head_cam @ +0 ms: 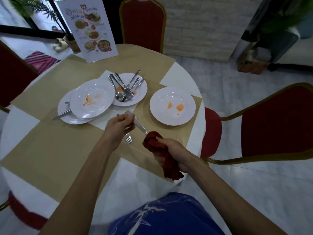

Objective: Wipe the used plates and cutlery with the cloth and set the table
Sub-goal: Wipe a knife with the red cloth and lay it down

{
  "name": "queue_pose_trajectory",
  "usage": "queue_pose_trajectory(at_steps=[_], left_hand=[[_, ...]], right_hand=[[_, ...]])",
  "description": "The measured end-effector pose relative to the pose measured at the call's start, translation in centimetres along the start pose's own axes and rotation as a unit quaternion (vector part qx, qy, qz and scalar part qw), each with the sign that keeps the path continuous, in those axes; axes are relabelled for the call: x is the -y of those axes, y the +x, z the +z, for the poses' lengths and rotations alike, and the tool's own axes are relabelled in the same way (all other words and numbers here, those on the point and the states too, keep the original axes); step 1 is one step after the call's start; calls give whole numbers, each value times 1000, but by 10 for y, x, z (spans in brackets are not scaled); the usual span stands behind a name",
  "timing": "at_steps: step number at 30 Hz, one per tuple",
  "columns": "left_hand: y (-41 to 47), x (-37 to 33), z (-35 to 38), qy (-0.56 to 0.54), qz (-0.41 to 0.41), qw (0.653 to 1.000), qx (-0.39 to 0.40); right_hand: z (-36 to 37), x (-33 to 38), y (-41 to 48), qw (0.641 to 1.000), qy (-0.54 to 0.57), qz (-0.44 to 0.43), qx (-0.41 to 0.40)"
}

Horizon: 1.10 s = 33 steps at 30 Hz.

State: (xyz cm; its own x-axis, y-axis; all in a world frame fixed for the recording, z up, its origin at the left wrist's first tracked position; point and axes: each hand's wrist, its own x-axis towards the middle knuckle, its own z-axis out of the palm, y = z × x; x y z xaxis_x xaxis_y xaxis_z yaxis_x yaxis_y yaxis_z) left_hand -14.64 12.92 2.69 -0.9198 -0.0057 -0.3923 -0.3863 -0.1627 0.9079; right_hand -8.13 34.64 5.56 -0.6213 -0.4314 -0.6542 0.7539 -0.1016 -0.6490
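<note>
Dark red, soft and bunched, the wiping cloth (pixel 161 152) fills the right hand (pixel 176 154), which is clenched around it, its upper end folded over the tip of a slim steel piece of cutlery (pixel 140 127). The left hand (pixel 118 126) is closed on that piece's other end and also holds a silver metal fork (pixel 128 139), tines down, both above the beige woven placemat (pixel 50 150) on the round white worktop (pixel 140 182).

The steel looks stiff, light and smooth, likely slippery where sauce remains, so a firm pinch at the handle while the cloth slides along the shaft seems best.

Further out, a white round plate with orange smears (pixel 172 106) sits to the right, alone. To the left a second smeared white plate (pixel 92 98) leans on others. Behind it a plate heaped with spoons and forks (pixel 130 89) waits. The plates look rigid and breakable; they are better lifted by the rim.
</note>
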Motion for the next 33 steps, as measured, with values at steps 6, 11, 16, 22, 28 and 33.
queue_pose_trajectory(at_steps=[6,11,16,22,28,33], left_hand=[[-3,13,11,-124,-50,989,-69],[-14,39,47,-29,-134,989,-52],[-14,64,75,-45,-171,982,-63],[24,70,69,-78,-209,967,-121],[60,88,78,-40,-201,967,-154],[68,100,98,-65,-217,964,-139]], right_hand=[[-27,-8,4,978,-116,-120,-127],[-52,-19,17,918,-331,-153,-156],[-72,-26,22,847,-473,-183,-159],[-105,-42,26,826,-496,-156,-217],[-121,-60,30,855,-400,-104,-313],[-114,-64,44,863,-387,-95,-309]])
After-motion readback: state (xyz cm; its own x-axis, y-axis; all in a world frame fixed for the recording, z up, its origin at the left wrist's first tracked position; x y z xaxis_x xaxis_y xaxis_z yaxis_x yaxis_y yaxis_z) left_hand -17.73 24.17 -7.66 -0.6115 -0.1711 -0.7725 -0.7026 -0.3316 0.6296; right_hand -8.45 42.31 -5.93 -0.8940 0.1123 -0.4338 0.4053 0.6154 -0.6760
